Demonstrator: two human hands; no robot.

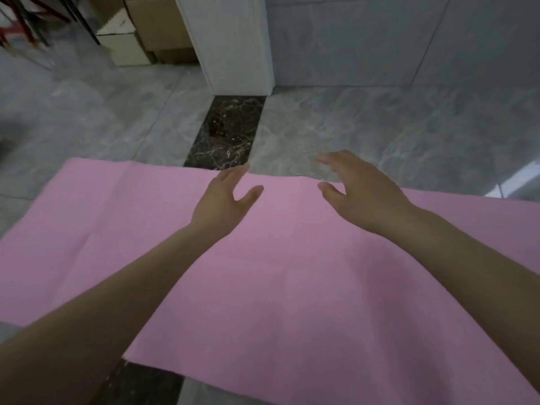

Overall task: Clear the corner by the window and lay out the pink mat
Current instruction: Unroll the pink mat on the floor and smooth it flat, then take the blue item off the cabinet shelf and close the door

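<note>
Head view: your left hand [225, 197] and right hand [355, 187] hover spread over the pink mat [292, 287] on the floor [380, 127]; a white pillar [233, 42] and cardboard boxes [152, 30] stand beyond.

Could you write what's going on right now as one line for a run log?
pink mat: spread on floor | left hand: open above far edge | right hand: open above far edge | holding: nothing

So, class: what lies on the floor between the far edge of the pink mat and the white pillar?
In the head view, only bare floor: a dark marble strip runs from the pink mat to the white pillar, grey tiles beside it.
</note>
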